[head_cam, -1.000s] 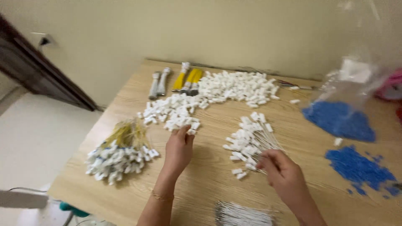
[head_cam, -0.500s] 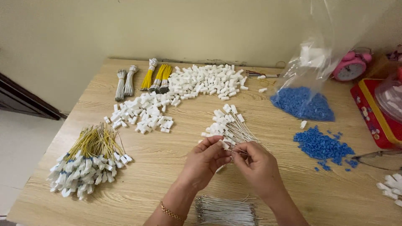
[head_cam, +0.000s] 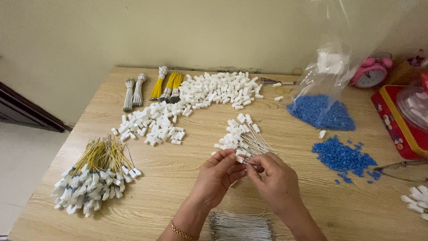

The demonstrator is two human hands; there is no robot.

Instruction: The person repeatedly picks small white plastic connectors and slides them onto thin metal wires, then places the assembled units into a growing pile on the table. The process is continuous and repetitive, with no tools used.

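My left hand (head_cam: 217, 175) and my right hand (head_cam: 273, 178) meet over the middle of the wooden bench (head_cam: 147, 196), fingertips pressed together around a small white connector (head_cam: 240, 158) and the thin grey wire running from it; both hands pinch the same piece between them. Just beyond my fingers lies a fan of finished white-tipped wires (head_cam: 243, 136). Near my wrists, at the bench's front edge, sits a bundle of bare grey wires (head_cam: 240, 226). To my left is a heap of yellow wires with white connectors (head_cam: 94, 176). Farther back are two spreads of loose white connectors (head_cam: 154, 124) (head_cam: 220, 89), with tied bundles of grey and yellow wires (head_cam: 154, 88) beside them. To my right lie blue pellets (head_cam: 343, 157), and more spill from a clear plastic bag (head_cam: 323, 107). A pink alarm clock (head_cam: 370, 73) stands behind that.
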